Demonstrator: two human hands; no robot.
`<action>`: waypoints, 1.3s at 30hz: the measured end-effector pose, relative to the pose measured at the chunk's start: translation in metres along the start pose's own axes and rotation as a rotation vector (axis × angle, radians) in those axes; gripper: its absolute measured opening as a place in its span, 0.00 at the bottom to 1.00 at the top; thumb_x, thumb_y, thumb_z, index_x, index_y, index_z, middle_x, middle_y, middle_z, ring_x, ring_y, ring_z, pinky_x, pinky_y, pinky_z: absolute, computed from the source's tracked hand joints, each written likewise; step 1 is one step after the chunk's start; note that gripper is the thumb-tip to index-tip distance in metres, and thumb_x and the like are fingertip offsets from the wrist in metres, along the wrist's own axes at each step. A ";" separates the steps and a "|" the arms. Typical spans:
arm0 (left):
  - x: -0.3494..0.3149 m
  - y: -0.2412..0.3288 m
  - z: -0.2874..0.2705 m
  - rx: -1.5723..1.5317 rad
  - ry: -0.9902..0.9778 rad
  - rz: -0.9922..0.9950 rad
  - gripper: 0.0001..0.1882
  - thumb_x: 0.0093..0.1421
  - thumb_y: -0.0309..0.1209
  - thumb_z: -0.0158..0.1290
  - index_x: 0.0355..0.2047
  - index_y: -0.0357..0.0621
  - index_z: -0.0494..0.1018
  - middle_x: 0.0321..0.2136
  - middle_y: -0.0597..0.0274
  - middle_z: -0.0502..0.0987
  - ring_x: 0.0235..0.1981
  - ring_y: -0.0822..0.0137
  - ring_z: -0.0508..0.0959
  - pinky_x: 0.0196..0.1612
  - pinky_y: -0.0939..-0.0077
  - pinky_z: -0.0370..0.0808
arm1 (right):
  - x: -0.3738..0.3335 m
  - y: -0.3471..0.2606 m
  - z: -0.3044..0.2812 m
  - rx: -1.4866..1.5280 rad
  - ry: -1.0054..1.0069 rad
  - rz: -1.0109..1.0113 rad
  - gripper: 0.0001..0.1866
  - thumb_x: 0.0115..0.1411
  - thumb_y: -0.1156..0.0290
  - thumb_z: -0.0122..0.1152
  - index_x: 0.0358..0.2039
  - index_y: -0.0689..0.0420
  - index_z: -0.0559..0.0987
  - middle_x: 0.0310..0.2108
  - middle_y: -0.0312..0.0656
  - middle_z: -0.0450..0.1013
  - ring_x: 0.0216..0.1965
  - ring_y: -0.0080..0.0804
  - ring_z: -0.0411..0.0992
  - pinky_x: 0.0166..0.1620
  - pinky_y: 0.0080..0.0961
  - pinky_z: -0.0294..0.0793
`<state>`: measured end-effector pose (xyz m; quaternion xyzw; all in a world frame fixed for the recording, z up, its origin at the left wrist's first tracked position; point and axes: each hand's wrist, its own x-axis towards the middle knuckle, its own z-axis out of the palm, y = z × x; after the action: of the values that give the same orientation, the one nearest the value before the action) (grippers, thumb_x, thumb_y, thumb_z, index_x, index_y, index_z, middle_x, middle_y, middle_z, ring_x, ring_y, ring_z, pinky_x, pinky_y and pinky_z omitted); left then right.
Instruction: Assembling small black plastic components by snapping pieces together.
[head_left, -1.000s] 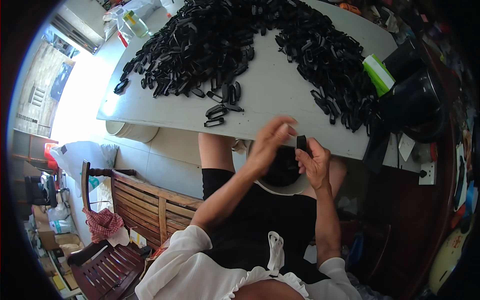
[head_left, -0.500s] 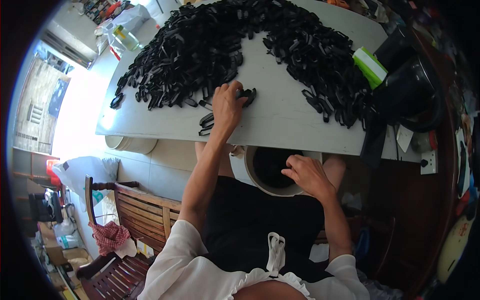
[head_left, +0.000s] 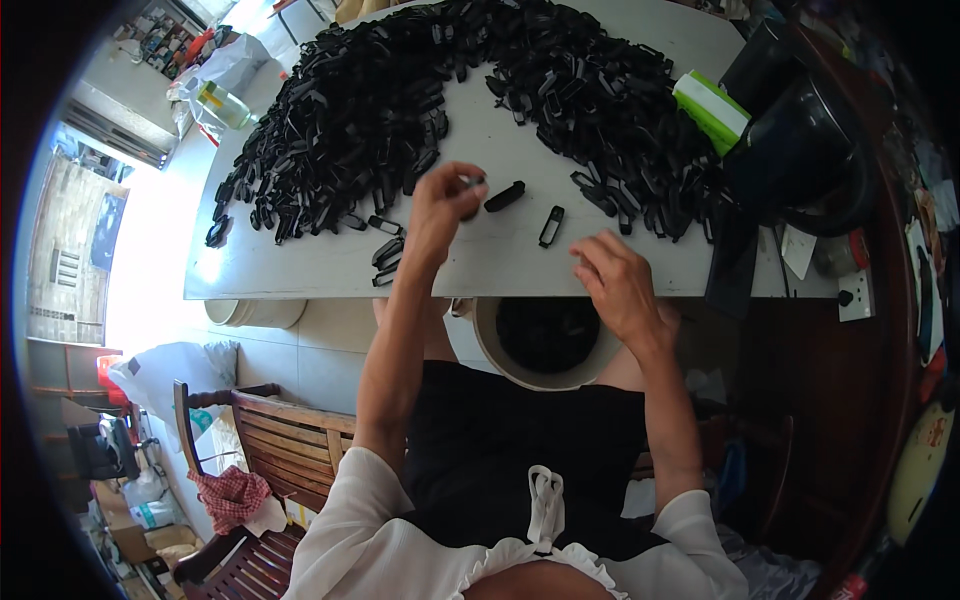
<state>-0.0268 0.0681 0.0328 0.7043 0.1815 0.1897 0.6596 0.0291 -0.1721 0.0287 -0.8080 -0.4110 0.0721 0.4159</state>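
Note:
My left hand (head_left: 437, 212) is over the table, left of the middle, its fingers pinched together and slightly blurred. A small dark bit shows between them, too unclear to name. Just right of its fingertips lies a solid black plastic piece (head_left: 505, 196). Farther right is a black oblong frame-like piece (head_left: 551, 226) with a long opening. My right hand (head_left: 618, 285) hovers by the table's front edge, fingers loosely bent and apart, nothing visible in them. Several loose frame pieces (head_left: 386, 256) lie beside my left wrist. Below the edge, a pale bucket (head_left: 487, 345) contains dark pieces.
A big heap of black plastic pieces (head_left: 340, 125) curves across the white table (head_left: 490, 265), reaching down the right side. A green and white packet (head_left: 712, 110) stands by a black container (head_left: 800, 150) at the right. Left are a clear bottle (head_left: 222, 104) and a wooden chair (head_left: 290, 440).
My right hand has risen from above the bucket to the table's edge. My left hand has moved slightly left. Two pieces now lie apart on the table between my hands.

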 end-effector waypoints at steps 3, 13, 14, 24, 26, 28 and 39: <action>-0.067 0.018 0.016 0.001 -0.323 -0.245 0.09 0.50 0.21 0.57 0.34 0.42 0.75 0.17 0.76 0.64 0.21 0.83 0.63 0.24 0.86 0.59 | 0.021 -0.001 0.003 -0.157 0.109 -0.145 0.12 0.50 0.78 0.62 0.37 0.61 0.75 0.37 0.42 0.70 0.32 0.37 0.72 0.34 0.29 0.72; -0.129 -0.018 0.032 0.494 -0.430 0.166 0.12 0.50 0.21 0.58 0.37 0.41 0.76 0.29 0.57 0.73 0.28 0.61 0.76 0.32 0.71 0.72 | 0.071 0.012 0.062 -0.420 0.077 -0.400 0.30 0.51 0.67 0.63 0.55 0.52 0.67 0.52 0.45 0.62 0.54 0.43 0.61 0.56 0.38 0.60; -0.117 -0.014 0.022 0.483 -0.327 0.223 0.10 0.51 0.20 0.56 0.35 0.40 0.77 0.25 0.57 0.73 0.25 0.61 0.75 0.30 0.73 0.71 | 0.074 0.013 0.060 -0.485 0.023 -0.384 0.25 0.51 0.68 0.63 0.51 0.54 0.69 0.47 0.45 0.63 0.50 0.42 0.63 0.52 0.37 0.63; 0.073 -0.030 -0.034 1.457 0.279 0.508 0.23 0.52 0.30 0.55 0.50 0.44 0.67 0.49 0.52 0.67 0.51 0.53 0.65 0.49 0.59 0.63 | 0.072 0.015 0.058 -0.434 0.058 -0.352 0.11 0.53 0.72 0.61 0.31 0.60 0.68 0.29 0.44 0.64 0.31 0.39 0.69 0.32 0.33 0.70; 0.080 -0.048 -0.034 1.465 0.258 0.505 0.25 0.53 0.29 0.53 0.52 0.44 0.65 0.52 0.52 0.65 0.54 0.53 0.62 0.55 0.56 0.57 | 0.070 0.014 0.055 -0.430 0.062 -0.346 0.11 0.52 0.73 0.61 0.30 0.60 0.68 0.29 0.44 0.64 0.31 0.39 0.69 0.32 0.33 0.70; 0.079 -0.055 -0.029 1.359 0.257 0.545 0.26 0.52 0.26 0.51 0.53 0.43 0.64 0.53 0.52 0.65 0.55 0.53 0.62 0.56 0.57 0.55 | 0.066 0.015 0.051 -0.424 0.062 -0.335 0.11 0.52 0.73 0.62 0.30 0.59 0.68 0.29 0.44 0.64 0.30 0.39 0.69 0.32 0.33 0.70; -0.007 -0.029 0.034 0.907 -0.096 0.617 0.22 0.46 0.23 0.55 0.45 0.48 0.72 0.46 0.62 0.73 0.51 0.57 0.67 0.57 0.56 0.53 | 0.042 0.026 0.031 -0.499 0.198 -0.251 0.10 0.51 0.72 0.63 0.28 0.58 0.69 0.29 0.43 0.65 0.32 0.38 0.70 0.32 0.31 0.72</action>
<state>-0.0157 0.0377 0.0018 0.9462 -0.0001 0.2449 0.2114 0.0585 -0.1306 -0.0011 -0.8313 -0.4700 -0.1624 0.2482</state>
